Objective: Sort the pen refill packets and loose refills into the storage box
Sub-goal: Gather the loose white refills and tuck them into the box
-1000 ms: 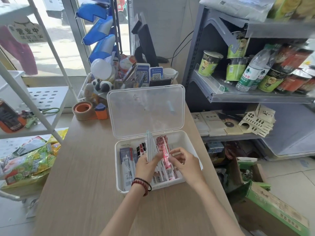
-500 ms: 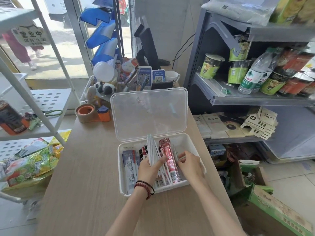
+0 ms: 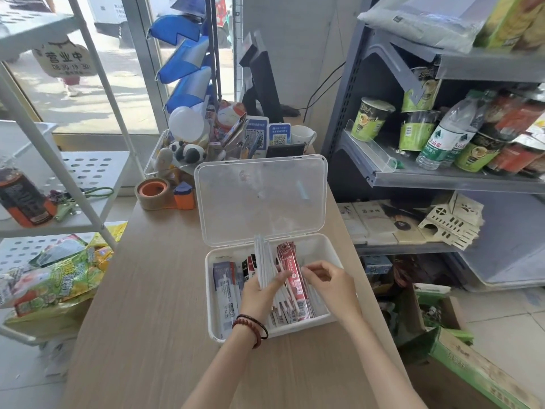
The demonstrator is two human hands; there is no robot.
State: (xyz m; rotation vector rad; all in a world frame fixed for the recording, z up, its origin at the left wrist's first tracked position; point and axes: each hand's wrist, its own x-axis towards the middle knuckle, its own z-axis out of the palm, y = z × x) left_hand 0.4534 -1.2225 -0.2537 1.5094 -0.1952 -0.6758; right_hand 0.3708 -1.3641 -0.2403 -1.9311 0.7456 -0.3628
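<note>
Inside the open storage box (image 3: 213, 320), the left hand (image 3: 259, 292) grips a bundle of white loose refills (image 3: 263, 261) tilted on end, probably to hold 1 slot free beside the red refill packet (image 3: 295, 280); the right hand (image 3: 331, 286) curls its fingers at that packet, though any pinch is unclear

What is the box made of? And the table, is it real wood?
The box looks like cloudy, see-through plastic: the table shows faintly through its open lid. The table looks like pale wood, matte with fine grain lines, but it may be a printed coating.
</note>
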